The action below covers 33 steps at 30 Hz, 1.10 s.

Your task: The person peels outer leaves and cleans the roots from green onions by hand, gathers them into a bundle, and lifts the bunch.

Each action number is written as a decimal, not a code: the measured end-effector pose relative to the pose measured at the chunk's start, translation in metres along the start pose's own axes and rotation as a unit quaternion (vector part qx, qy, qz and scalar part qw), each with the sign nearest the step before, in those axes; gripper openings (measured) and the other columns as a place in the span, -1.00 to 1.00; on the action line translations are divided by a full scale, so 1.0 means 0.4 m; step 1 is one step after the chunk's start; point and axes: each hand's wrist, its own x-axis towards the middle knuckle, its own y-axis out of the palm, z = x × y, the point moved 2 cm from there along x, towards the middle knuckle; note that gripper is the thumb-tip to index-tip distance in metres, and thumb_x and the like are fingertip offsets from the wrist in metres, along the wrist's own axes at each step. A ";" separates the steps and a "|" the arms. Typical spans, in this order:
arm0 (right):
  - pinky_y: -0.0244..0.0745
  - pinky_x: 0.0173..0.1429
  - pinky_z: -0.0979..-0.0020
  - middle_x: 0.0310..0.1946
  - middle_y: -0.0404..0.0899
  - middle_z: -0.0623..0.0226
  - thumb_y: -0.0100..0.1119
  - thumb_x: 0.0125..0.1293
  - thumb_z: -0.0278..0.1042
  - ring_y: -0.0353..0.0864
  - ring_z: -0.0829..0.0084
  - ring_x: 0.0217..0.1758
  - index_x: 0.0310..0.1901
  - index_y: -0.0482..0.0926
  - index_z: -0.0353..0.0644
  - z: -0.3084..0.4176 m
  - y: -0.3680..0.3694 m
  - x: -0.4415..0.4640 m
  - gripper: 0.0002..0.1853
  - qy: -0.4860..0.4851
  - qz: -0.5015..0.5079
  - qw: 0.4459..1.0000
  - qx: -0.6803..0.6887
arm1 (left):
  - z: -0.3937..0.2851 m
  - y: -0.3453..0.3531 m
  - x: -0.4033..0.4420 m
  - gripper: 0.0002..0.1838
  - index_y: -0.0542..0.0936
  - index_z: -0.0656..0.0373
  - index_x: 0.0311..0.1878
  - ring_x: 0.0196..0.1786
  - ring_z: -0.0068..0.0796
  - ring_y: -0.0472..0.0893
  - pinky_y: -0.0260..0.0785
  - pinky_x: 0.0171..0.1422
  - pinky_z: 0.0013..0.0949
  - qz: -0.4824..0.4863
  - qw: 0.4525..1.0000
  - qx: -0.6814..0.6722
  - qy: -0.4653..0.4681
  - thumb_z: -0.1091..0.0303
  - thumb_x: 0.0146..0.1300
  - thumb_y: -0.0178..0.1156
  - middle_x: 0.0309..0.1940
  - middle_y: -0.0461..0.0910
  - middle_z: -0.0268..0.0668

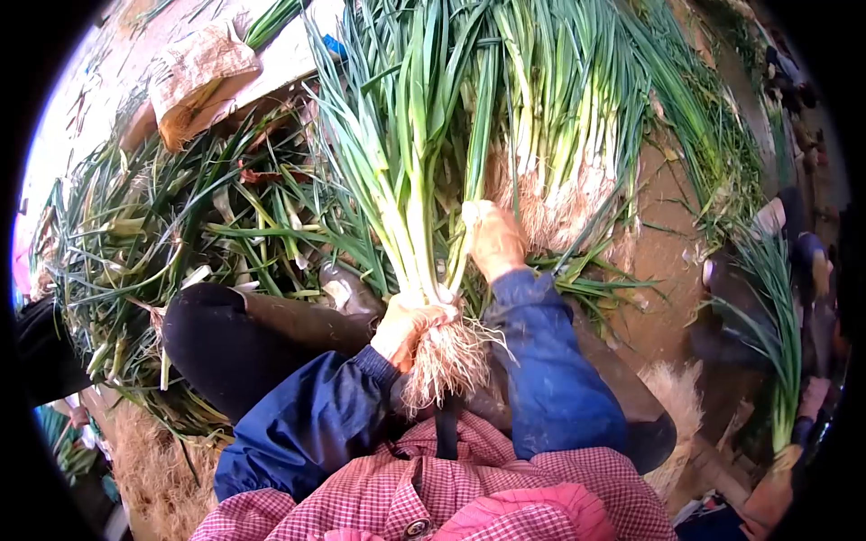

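My left hand (406, 334) is wrapped around the lower stems of a bunch of leeks (410, 194), just above their roots. A shaggy tuft of pale roots (444, 365) hangs below that fist, over my lap. The green leaves fan out away from me. My right hand (494, 239) is closed at a single leek stalk on the right side of the bunch, its fingertips partly hidden. Just beyond it lies a thick row of leeks (564, 117), roots towards me.
Stripped leaves and stalks make a large heap (171, 234) on my left. A pale sack (200, 72) lies beyond it. Cut roots (149, 469) are piled at lower left. On the far right, another person's hand (771, 491) holds a leek bunch (776, 316).
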 end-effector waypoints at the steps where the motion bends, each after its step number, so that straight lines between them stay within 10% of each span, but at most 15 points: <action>1: 0.41 -0.48 0.48 -0.54 0.49 0.34 0.02 0.27 -0.34 0.43 0.51 -0.56 -0.19 0.50 -0.26 -0.001 0.010 -0.032 -0.81 -0.060 -0.040 0.995 -0.075 | -0.011 0.000 -0.008 -0.76 0.56 0.34 -0.27 -0.43 -0.50 0.55 0.42 -0.32 -0.48 -0.009 1.000 -0.021 0.014 0.68 -0.09 0.21 -0.47 0.59 -0.25; 4: 0.41 -0.44 0.50 -0.49 0.55 0.26 -0.12 0.32 -0.39 0.49 0.45 -0.49 -0.27 0.55 -0.25 -0.030 0.031 -0.170 -0.78 -0.121 -0.218 0.966 0.067 | -0.011 0.017 -0.010 -0.79 0.55 0.35 -0.30 -0.46 -0.46 0.57 0.46 -0.33 -0.45 -0.016 0.995 -0.096 -0.001 0.70 -0.09 0.20 -0.48 0.58 -0.23; 6: 0.44 -0.41 0.49 -0.37 0.55 0.26 -0.26 0.39 -0.38 0.44 0.49 -0.54 -0.12 0.48 -0.34 -0.026 -0.018 -0.172 -0.71 0.007 -0.127 0.937 0.326 | 0.010 0.027 -0.004 -0.79 0.54 0.34 -0.30 -0.48 -0.45 0.57 0.46 -0.36 -0.44 0.003 0.998 -0.067 0.003 0.70 -0.08 0.20 -0.48 0.58 -0.23; 7: 0.46 -0.40 0.48 -0.32 0.54 0.26 -0.27 0.39 -0.41 0.45 0.49 -0.53 -0.07 0.43 -0.33 -0.027 -0.004 -0.163 -0.73 0.049 -0.104 0.819 0.563 | 0.016 0.034 -0.014 -0.79 0.54 0.33 -0.30 -0.49 -0.46 0.57 0.45 -0.38 -0.45 0.007 0.999 -0.043 -0.011 0.69 -0.08 0.20 -0.50 0.57 -0.25; 12: 0.36 -0.41 0.65 -0.38 0.53 0.31 -0.11 0.33 -0.34 0.41 0.59 -0.51 -0.01 0.38 -0.31 0.015 -0.028 -0.290 -0.72 0.025 0.100 0.798 0.594 | -0.009 0.015 -0.030 -0.80 0.52 0.33 -0.27 -0.49 -0.44 0.57 0.47 -0.41 -0.43 -0.019 0.990 -0.138 0.012 0.69 -0.03 0.13 -0.49 0.55 -0.26; 14: 0.32 -0.45 0.67 -0.46 0.52 0.33 -0.07 0.33 -0.31 0.41 0.63 -0.52 -0.10 0.44 -0.32 -0.025 -0.023 -0.404 -0.75 0.016 0.080 0.593 0.801 | 0.010 0.016 -0.011 -0.79 0.52 0.33 -0.27 -0.50 -0.42 0.57 0.48 -0.41 -0.38 -0.025 0.991 -0.132 0.006 0.71 -0.04 0.09 -0.50 0.55 -0.25; 17: 0.32 -0.51 0.67 -0.40 0.54 0.30 -0.06 0.35 -0.26 0.38 0.70 -0.53 -0.08 0.44 -0.32 -0.086 -0.056 -0.502 -0.71 0.074 -0.054 0.641 0.762 | 0.026 -0.005 0.000 -0.80 0.51 0.33 -0.26 -0.50 -0.42 0.55 0.47 -0.41 -0.36 0.060 0.983 -0.172 -0.008 0.65 -0.02 0.13 -0.50 0.54 -0.25; 22: 0.47 -0.17 0.43 0.14 0.29 0.01 0.08 0.20 -0.37 0.47 0.45 -0.29 0.24 0.13 -0.43 -0.051 -0.071 -0.309 -0.38 -0.009 0.003 0.777 0.630 | 0.003 0.029 -0.067 -0.61 0.37 0.35 0.00 -0.28 -0.37 0.55 0.49 -0.18 -0.27 0.105 0.958 -0.245 -0.106 0.56 0.03 0.08 -0.34 0.51 -0.21; 26: 0.42 -0.22 0.50 -0.40 0.47 0.35 0.09 0.20 -0.42 0.35 0.59 -0.45 -0.25 0.49 -0.34 -0.040 0.025 -0.285 -0.84 -0.126 0.021 0.940 0.315 | 0.013 0.000 -0.053 -0.58 0.37 0.29 0.05 -0.27 -0.39 0.54 0.47 -0.12 -0.31 0.153 0.964 -0.217 -0.027 0.56 0.05 0.07 -0.32 0.50 -0.22; 29: 0.32 -0.55 0.70 -0.39 0.49 0.35 0.01 0.23 -0.44 0.31 0.72 -0.52 -0.16 0.52 -0.27 -0.075 -0.083 -0.396 -0.81 0.030 0.150 0.827 0.541 | -0.008 0.013 -0.044 -0.50 0.36 0.28 0.10 -0.39 -0.46 0.53 0.48 -0.28 -0.40 0.125 0.976 -0.162 -0.073 0.63 -0.01 0.08 -0.38 0.50 -0.26; 32: 0.31 -0.64 0.77 -0.31 0.47 0.35 -0.05 0.24 -0.49 0.26 0.81 -0.62 0.14 0.24 -0.43 -0.222 -0.111 -0.421 -0.57 0.066 -0.130 0.593 0.792 | 0.000 -0.005 -0.039 -0.47 0.35 0.28 0.12 -0.46 -0.46 0.53 0.48 -0.34 -0.43 0.164 0.971 -0.144 -0.096 0.65 -0.02 0.08 -0.41 0.51 -0.27; 33: 0.29 -0.62 0.76 -0.33 0.47 0.34 -0.02 0.24 -0.45 0.27 0.79 -0.60 0.08 0.29 -0.45 -0.197 -0.108 -0.409 -0.61 0.123 -0.105 0.694 0.701 | -0.004 0.002 -0.039 -0.46 0.35 0.28 0.13 -0.48 -0.46 0.54 0.49 -0.37 -0.44 0.220 0.957 -0.162 -0.100 0.65 -0.02 0.08 -0.41 0.51 -0.27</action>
